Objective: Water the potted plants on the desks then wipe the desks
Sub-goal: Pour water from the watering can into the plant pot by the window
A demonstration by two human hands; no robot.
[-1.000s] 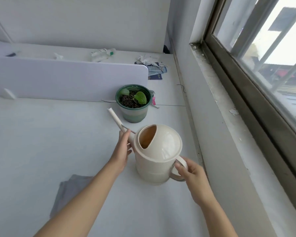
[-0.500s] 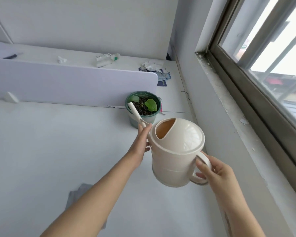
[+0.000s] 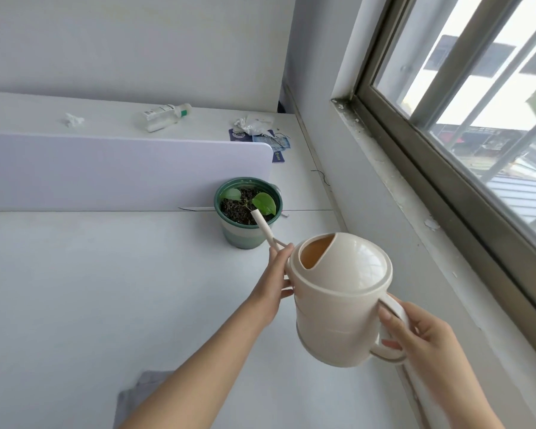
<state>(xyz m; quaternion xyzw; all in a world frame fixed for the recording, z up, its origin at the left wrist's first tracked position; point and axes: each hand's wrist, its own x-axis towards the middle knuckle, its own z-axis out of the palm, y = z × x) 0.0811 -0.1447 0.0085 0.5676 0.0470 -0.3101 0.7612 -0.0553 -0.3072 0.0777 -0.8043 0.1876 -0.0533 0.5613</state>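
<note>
Nearest to us, at the bottom edge, a grey cloth (image 3: 143, 394) lies crumpled on the white desk (image 3: 75, 289), partly hidden under our left forearm.

Our right hand (image 3: 415, 335) grips the handle of the cream can (image 3: 338, 311), with the fingers curled through the loop and the thumb pressed on top. The can is clear of the desk and tipped forward and to the left. Its top opening faces us, and the inside looks tan. We cannot tell how much water it holds.

Our left hand (image 3: 274, 280) holds the can where the spout (image 3: 262, 226) joins the body, with the fingers laid over the joint and the thumb underneath, against the can's side. The spout runs up and away from that hand, and its tip sits over the soil of the green pot (image 3: 245, 235), just beside the right leaf of the small plant (image 3: 263, 203). We see two leaves in all, one at the left of the pot and a larger one at the right.

The pot stands on the desk against the right end of a pale divider (image 3: 121, 171). Beyond the divider is a second desk. On it, a plastic bottle (image 3: 164, 116) lies on its side, a crumpled tissue (image 3: 73, 119) sits well to the bottle's left, and near the wall a heap of white wrapping rests on blue papers (image 3: 279, 142).

To the right a flaking sill (image 3: 393, 193) runs below a dark-framed window (image 3: 464, 125), with bars and buildings outside it.
</note>
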